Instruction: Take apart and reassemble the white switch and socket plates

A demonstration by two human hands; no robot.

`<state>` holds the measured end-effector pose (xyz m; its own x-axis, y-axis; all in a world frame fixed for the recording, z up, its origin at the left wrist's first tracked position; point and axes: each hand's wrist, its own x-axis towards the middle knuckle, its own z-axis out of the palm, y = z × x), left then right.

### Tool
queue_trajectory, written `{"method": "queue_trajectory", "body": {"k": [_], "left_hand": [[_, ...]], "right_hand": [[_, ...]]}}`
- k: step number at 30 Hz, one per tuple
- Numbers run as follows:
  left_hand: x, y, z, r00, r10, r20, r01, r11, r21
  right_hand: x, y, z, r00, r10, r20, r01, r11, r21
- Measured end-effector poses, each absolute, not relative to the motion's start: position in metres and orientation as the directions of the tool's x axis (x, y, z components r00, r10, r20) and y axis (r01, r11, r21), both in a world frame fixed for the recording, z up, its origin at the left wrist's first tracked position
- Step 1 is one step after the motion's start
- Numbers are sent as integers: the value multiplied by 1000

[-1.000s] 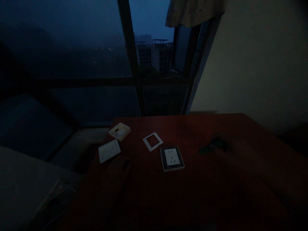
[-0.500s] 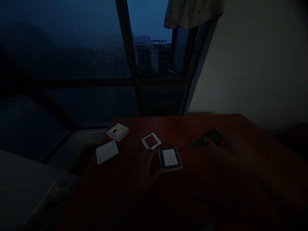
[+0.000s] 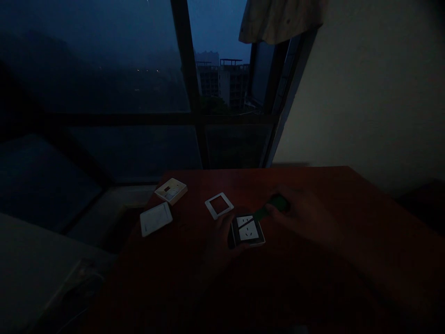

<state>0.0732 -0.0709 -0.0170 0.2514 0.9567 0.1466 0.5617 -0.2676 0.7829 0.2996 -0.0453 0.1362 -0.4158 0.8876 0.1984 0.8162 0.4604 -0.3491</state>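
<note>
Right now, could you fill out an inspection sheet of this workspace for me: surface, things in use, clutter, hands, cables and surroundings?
Surface: reddish-brown tabletop; near part too dark to judge.
Things in use: socket panel, white with dark border; green-handled tool, its thin shaft over the panel.
Clutter: white square frame, pale plate and pale box with an opening, all left of the panel.
Hands: left hand holds the panel's left side; right hand grips the tool.
Cables: thin pale line at lower left, perhaps a cable; none seen on the tabletop.
Surroundings: window behind, wall at right, dim light.
</note>
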Motion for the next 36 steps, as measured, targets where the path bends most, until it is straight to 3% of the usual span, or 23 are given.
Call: {"method": "queue_trajectory", "body": {"k": [6, 11, 15, 19, 24, 31, 36], "left_hand": [[73, -71, -19, 256, 949, 185, 546, -301, 782], [74, -71, -16, 248, 952, 180, 571, -294, 767], [75, -70, -15, 249, 955, 161, 588, -281, 758], [74, -70, -17, 252, 953, 166, 595, -288, 750], [75, -70, -17, 263, 951, 164, 598, -295, 746], [74, -70, -17, 253, 958, 138, 609, -268, 746], [74, -70, -16, 266, 953, 148, 609, -285, 740]], "right_hand": [[280, -46, 155, -519, 827, 217, 840, 540, -48], [248, -45, 174, -525, 833, 176, 851, 521, 74], [228, -38, 178, -491, 857, 160, 871, 487, 62], [224, -35, 185, -585, 807, 86, 809, 588, -15], [223, -40, 196, -634, 773, 4, 773, 634, -1], [219, -32, 184, -449, 892, 60, 890, 440, 121], [222, -32, 181, -374, 922, 99, 923, 361, 133]]}}
